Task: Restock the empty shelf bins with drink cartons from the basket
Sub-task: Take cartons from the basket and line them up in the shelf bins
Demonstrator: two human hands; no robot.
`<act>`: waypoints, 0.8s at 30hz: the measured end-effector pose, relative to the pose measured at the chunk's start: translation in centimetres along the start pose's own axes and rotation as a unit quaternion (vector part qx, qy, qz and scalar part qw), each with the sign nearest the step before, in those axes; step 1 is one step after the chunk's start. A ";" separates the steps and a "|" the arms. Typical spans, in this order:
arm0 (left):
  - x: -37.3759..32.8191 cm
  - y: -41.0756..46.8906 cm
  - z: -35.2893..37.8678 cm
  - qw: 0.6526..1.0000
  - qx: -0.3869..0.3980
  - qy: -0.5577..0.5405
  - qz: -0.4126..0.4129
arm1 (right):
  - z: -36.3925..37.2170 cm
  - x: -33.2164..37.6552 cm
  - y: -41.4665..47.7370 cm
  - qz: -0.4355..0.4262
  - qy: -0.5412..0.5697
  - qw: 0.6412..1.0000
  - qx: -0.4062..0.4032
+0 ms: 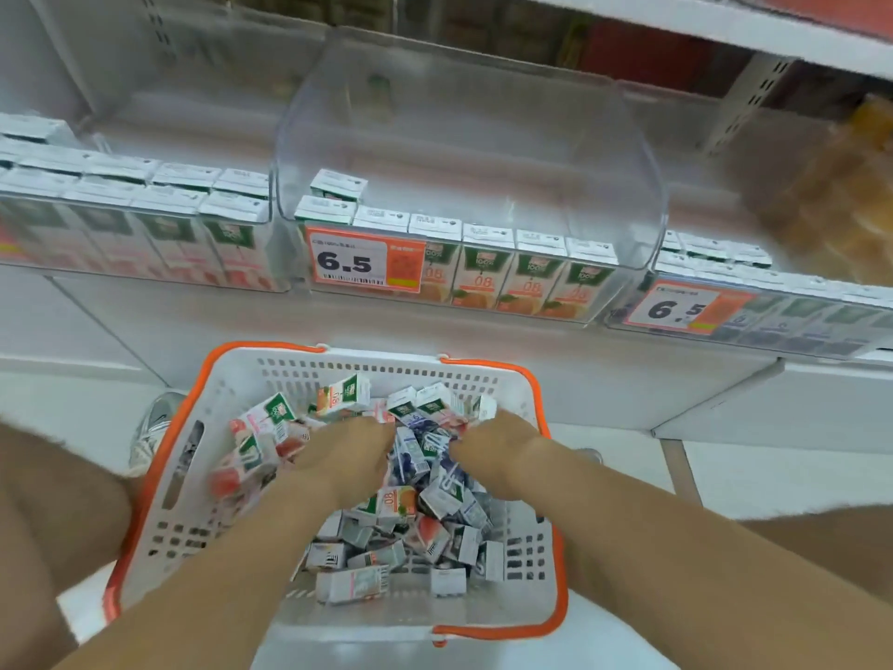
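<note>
A white basket (290, 616) with orange handles sits on the floor before me, holding several small drink cartons (401, 505) in red, orange and blue. Both my hands reach into the pile. My left hand (345, 456) lies knuckles-up among the cartons, its fingertips buried. My right hand (497, 444) is beside it, fingers dug into the blue cartons; whether either grips a carton is hidden. Above, a clear shelf bin (464, 152) holds a front row of orange cartons (483, 268) with bare space behind.
A bin of red cartons (145, 220) stands to the left and a bin of blue cartons (773, 307) to the right. Orange price tags (348, 263) hang on the bin fronts. A shoe (154, 432) rests left of the basket. My knees flank it.
</note>
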State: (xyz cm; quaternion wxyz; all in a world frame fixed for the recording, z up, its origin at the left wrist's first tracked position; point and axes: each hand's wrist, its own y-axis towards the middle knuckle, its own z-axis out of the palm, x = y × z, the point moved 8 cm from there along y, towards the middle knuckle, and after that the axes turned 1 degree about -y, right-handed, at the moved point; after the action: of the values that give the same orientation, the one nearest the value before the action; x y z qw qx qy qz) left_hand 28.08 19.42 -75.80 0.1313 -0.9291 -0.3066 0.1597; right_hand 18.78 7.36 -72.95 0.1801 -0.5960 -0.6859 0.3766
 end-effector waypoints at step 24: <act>-0.1 8.8 4.6 0.991 -0.083 -0.093 -0.037 | 7.3 2.2 7.3 0.089 0.266 0.960 -0.017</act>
State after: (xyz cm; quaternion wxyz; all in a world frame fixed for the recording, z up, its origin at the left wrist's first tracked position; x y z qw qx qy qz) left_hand 30.85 13.18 -83.02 0.0302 -0.9060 -0.3637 0.2145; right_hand 18.17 7.27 -83.43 0.3119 -0.7359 -0.5640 0.2077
